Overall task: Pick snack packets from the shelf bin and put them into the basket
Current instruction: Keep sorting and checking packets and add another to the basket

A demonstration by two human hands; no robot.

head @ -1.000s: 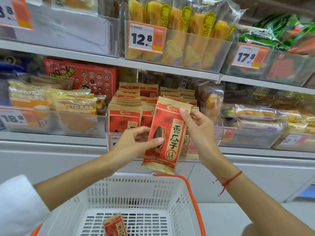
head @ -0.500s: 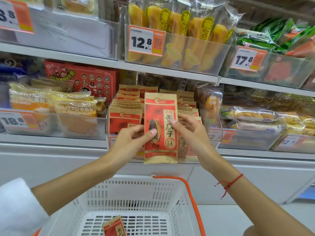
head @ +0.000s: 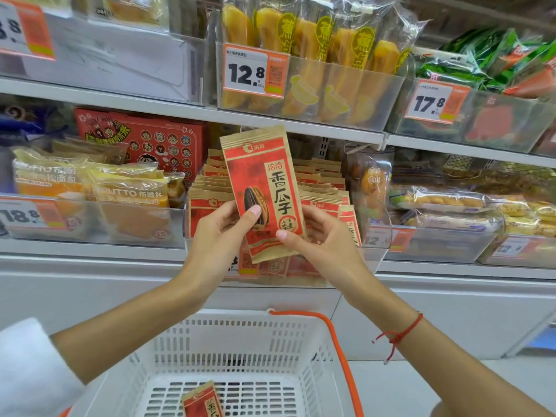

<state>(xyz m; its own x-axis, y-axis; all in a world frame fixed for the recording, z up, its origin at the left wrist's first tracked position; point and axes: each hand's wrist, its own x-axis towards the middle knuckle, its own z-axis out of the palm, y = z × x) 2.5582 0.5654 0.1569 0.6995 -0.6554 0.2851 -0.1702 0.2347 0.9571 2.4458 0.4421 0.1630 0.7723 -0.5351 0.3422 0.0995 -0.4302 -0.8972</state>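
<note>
A red and tan sunflower-seed packet stands upright in front of the shelf bin, tilted slightly left. My left hand grips its lower left edge, thumb on the front. My right hand pinches its lower right corner. Behind it the clear bin holds several more of the same packets in rows. Below, a white plastic basket with an orange handle holds one packet lying on its bottom.
Bread packs in a bin sit to the left, pastry packs to the right. The upper shelf carries yellow snack bags and green bags. A red box stands behind the left bin.
The held packet has risen from low in front of the bin and swung from a rightward tilt to upright. My right hand slid from its top edge down to its lower right corner.
</note>
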